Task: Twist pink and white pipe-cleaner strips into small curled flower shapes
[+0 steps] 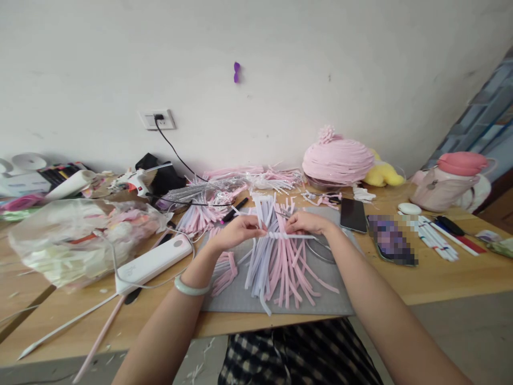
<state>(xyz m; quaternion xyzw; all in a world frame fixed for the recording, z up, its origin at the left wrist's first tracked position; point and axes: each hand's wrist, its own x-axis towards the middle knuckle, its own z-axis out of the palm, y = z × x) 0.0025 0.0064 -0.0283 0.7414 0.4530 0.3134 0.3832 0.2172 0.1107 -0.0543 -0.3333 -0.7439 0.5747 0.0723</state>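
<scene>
Head view: both hands pinch a strip bundle (276, 251) on the mat (240, 299).
Left hand (236, 231) and right hand (306, 222) fingers close on it; a slack grip could scatter strips.

The desk (433, 278) is light wood, smooth and a little shiny. The mat (240, 299) on it is grey and dull. The pink and white strips (276, 262) look soft and fuzzy. The phone (353, 215) has shiny black glass. The power bank (154, 263) is smooth white plastic. The bag (60, 235) is thin, crinkly clear plastic.
</scene>
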